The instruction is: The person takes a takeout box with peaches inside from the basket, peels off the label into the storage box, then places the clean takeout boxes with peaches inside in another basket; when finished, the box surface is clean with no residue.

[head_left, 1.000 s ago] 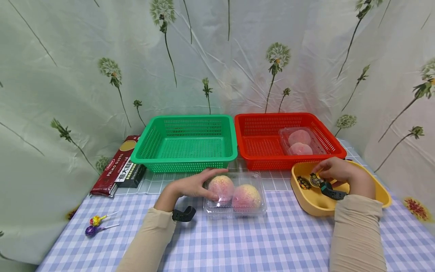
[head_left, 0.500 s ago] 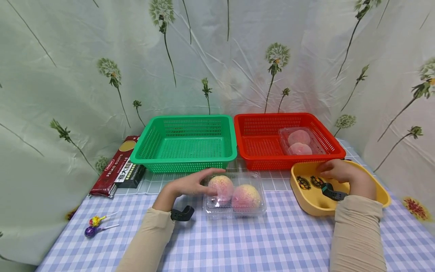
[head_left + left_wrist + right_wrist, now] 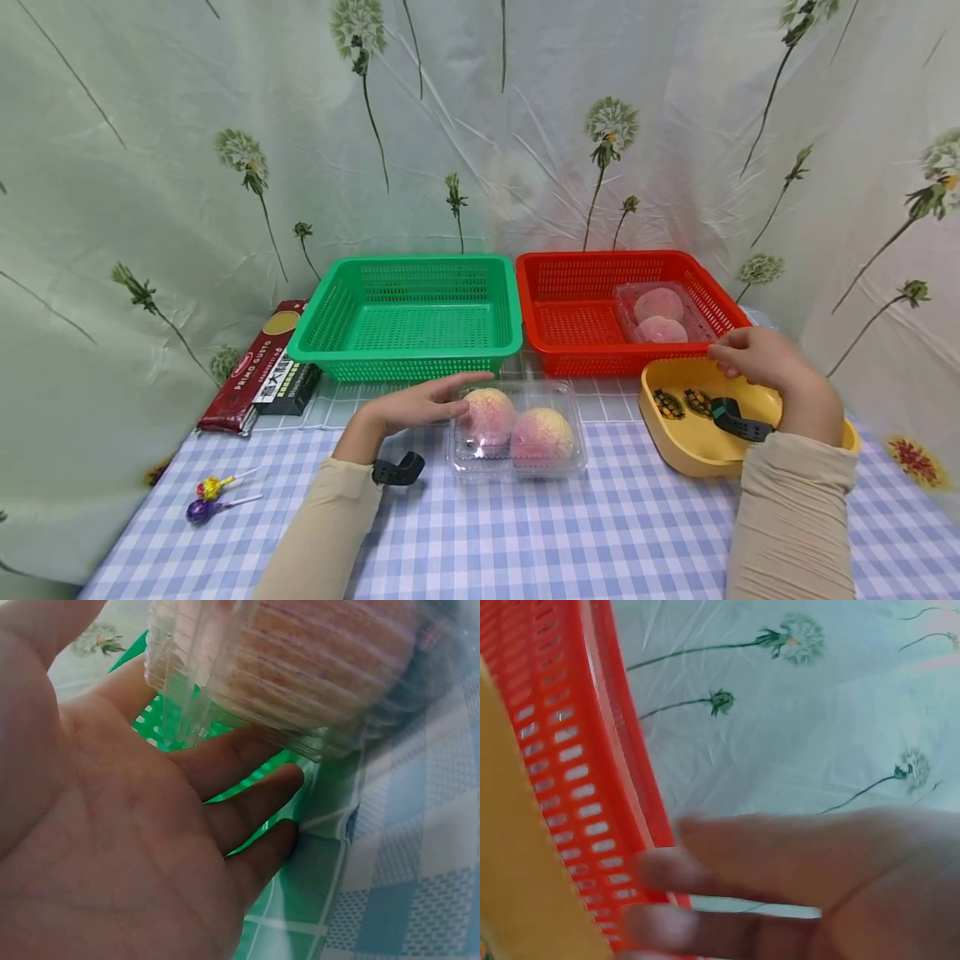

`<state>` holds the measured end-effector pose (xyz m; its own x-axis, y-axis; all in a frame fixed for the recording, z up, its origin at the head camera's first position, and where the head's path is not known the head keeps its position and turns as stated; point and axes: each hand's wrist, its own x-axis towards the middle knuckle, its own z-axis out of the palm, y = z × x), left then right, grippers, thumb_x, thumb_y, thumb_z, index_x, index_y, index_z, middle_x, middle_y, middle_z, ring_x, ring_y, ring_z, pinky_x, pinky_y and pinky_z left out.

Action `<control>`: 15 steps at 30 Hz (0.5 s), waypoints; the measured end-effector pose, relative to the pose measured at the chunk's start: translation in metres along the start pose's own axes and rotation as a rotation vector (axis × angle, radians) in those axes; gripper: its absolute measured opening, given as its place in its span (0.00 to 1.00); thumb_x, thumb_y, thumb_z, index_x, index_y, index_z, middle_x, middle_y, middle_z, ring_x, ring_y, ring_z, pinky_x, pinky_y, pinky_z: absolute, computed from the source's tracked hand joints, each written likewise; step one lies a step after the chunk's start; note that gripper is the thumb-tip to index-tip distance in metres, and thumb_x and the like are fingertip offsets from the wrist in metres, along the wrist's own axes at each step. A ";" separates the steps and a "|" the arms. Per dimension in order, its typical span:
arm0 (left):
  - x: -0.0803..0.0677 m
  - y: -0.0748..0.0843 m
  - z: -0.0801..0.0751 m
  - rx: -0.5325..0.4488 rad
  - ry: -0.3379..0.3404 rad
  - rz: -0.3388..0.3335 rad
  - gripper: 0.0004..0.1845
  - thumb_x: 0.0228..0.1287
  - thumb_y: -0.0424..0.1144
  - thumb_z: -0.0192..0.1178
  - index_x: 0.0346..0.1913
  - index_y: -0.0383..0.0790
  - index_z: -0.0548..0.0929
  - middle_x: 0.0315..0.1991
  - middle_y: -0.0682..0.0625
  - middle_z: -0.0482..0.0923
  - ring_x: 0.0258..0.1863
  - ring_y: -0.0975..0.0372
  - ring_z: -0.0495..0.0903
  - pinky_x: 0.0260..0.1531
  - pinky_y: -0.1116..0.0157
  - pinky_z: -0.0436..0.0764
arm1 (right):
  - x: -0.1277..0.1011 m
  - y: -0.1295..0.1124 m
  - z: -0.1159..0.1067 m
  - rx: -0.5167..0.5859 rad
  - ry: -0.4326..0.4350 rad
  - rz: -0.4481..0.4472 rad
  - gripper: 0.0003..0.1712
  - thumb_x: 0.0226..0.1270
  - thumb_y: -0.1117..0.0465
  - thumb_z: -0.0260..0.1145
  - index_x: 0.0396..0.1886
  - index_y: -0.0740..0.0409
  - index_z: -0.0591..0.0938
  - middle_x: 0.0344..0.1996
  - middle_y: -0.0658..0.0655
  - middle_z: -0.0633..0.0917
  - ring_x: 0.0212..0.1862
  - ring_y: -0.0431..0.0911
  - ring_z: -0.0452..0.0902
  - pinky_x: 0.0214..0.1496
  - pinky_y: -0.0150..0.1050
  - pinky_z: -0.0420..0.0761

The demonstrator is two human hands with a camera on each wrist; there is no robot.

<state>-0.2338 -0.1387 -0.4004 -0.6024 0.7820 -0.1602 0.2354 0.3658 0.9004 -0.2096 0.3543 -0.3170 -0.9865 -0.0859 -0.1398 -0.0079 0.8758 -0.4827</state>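
Left hand [image 3: 416, 408] touches peach box [image 3: 517, 429]; fingertips hidden.

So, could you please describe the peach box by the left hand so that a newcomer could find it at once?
Start at the green basket. Just in front of it on the checked tablecloth lies a clear plastic clamshell holding two pink peaches, the left hand at its left end. The other peach clamshell sits inside the red basket.

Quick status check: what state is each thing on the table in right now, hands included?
Left hand: open, fingers against the clamshell.
Peach clamshell: closed, on the table.
Right hand: empty, over the yellow tray.
Yellow tray: holds two small round items.
Green basket: empty.
Red basket: holds a second clamshell.
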 end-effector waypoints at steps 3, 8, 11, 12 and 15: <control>-0.001 0.002 0.000 -0.009 0.003 -0.001 0.33 0.76 0.52 0.52 0.79 0.58 0.55 0.79 0.60 0.52 0.69 0.58 0.69 0.72 0.46 0.63 | 0.001 -0.002 0.001 0.027 0.116 0.036 0.26 0.78 0.48 0.52 0.49 0.70 0.79 0.34 0.62 0.82 0.38 0.53 0.74 0.34 0.38 0.74; -0.002 0.006 0.001 -0.046 0.018 0.013 0.31 0.77 0.49 0.52 0.78 0.61 0.58 0.79 0.60 0.54 0.63 0.57 0.73 0.69 0.48 0.65 | 0.008 -0.003 0.011 0.058 0.335 0.154 0.32 0.77 0.45 0.49 0.60 0.69 0.75 0.53 0.74 0.79 0.47 0.63 0.73 0.38 0.45 0.74; 0.000 0.009 0.004 -0.111 0.044 0.015 0.28 0.77 0.47 0.51 0.77 0.62 0.61 0.78 0.61 0.54 0.65 0.54 0.74 0.69 0.48 0.66 | 0.013 -0.001 0.017 0.077 0.438 0.191 0.31 0.76 0.47 0.48 0.61 0.69 0.74 0.57 0.77 0.74 0.54 0.68 0.67 0.46 0.54 0.72; 0.001 0.009 0.005 -0.138 0.056 0.014 0.28 0.77 0.47 0.52 0.76 0.62 0.62 0.78 0.61 0.54 0.66 0.53 0.73 0.69 0.47 0.66 | 0.014 0.000 0.018 0.083 0.458 0.197 0.30 0.76 0.47 0.48 0.61 0.69 0.74 0.59 0.78 0.72 0.56 0.69 0.64 0.49 0.58 0.70; 0.008 0.009 0.010 -0.225 0.107 0.003 0.25 0.76 0.48 0.53 0.74 0.61 0.67 0.78 0.59 0.57 0.70 0.49 0.71 0.71 0.46 0.65 | 0.018 0.003 0.023 0.083 0.456 0.189 0.32 0.75 0.49 0.51 0.65 0.70 0.70 0.60 0.81 0.66 0.61 0.73 0.54 0.55 0.65 0.62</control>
<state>-0.2287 -0.1242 -0.3975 -0.6819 0.7207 -0.1250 0.0688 0.2333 0.9700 -0.2233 0.3450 -0.3408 -0.9407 0.3035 0.1515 0.1731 0.8135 -0.5552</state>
